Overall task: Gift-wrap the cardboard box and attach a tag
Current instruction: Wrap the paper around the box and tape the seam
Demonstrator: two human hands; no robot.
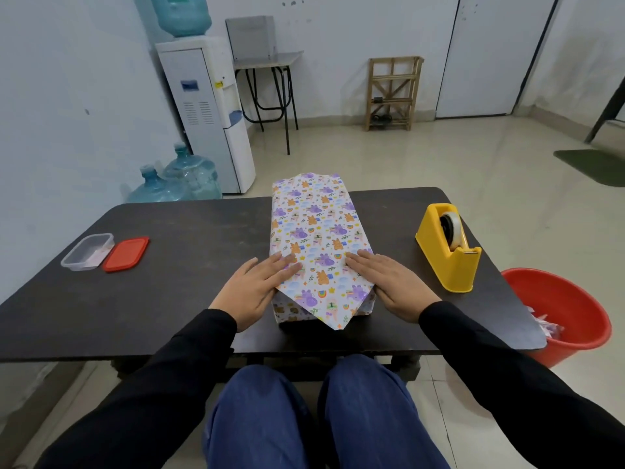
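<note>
Cardboard box (321, 238), already covered in patterned wrapping paper (318, 211), lies between both hands. Left hand (257, 292) and right hand (389, 286) press flat, fingers spread, creasing the near triangular flap (329, 306). Lifting either hand toward the tape dispenser (448, 247), beyond the right hand, could let that untaped flap spring open.

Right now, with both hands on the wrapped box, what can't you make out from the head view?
- Far end flap of the wrapped box: faces away, so its fold is hidden.
- Clear container contents: too blurred to name; a tag cannot be confirmed.
- Tape on the seams: none discernible against the pattern.
- Red bucket: the table hides part of it.
</note>
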